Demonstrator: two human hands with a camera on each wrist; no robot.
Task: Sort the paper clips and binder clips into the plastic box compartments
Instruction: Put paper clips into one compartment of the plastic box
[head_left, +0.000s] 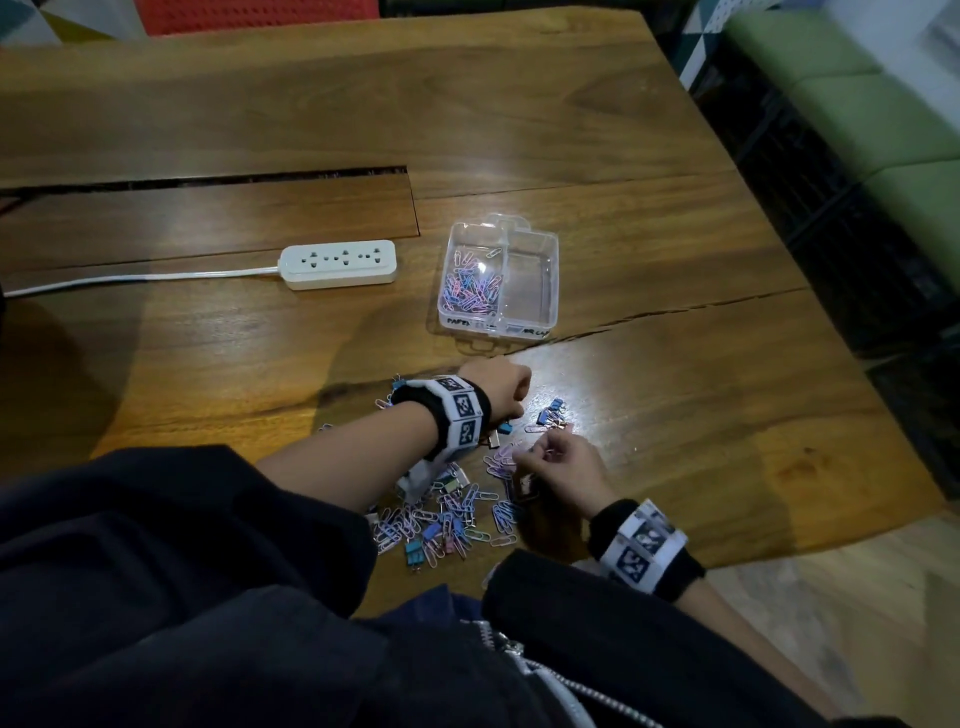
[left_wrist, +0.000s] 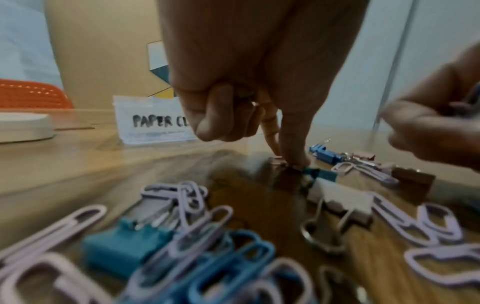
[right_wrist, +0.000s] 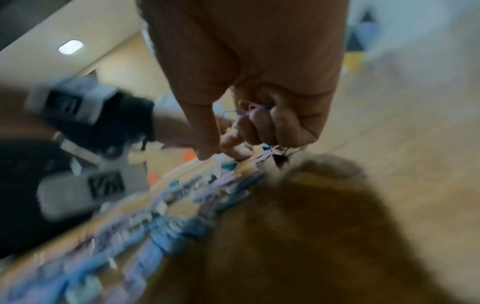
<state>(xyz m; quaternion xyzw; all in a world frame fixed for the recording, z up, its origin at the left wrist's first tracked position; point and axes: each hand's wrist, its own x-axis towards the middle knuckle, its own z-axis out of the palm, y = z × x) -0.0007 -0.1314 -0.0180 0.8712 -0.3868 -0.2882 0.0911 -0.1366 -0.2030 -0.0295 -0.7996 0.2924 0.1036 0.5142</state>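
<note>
A clear plastic box (head_left: 550, 260) stands mid-table; its left compartment holds several paper clips (head_left: 470, 286) and its right one shows nothing inside. In the left wrist view its label (left_wrist: 155, 121) reads "PAPER CL". A loose pile of pastel paper clips and binder clips (head_left: 447, 514) lies near the front edge. My left hand (head_left: 511, 410) reaches down, thumb and forefinger pinching a small binder clip (left_wrist: 279, 162) on the wood, the other fingers curled. Just right of it, my right hand (head_left: 524, 457) is curled around a few paper clips (right_wrist: 246, 110), thumb and forefinger tips close together (right_wrist: 223, 153).
A white power strip (head_left: 340, 262) with its cord lies left of the box. A long cable slot (head_left: 208, 179) cuts the table behind it. More binder clips (head_left: 550, 413) lie between my hands and the box. The table edge runs along the right and front.
</note>
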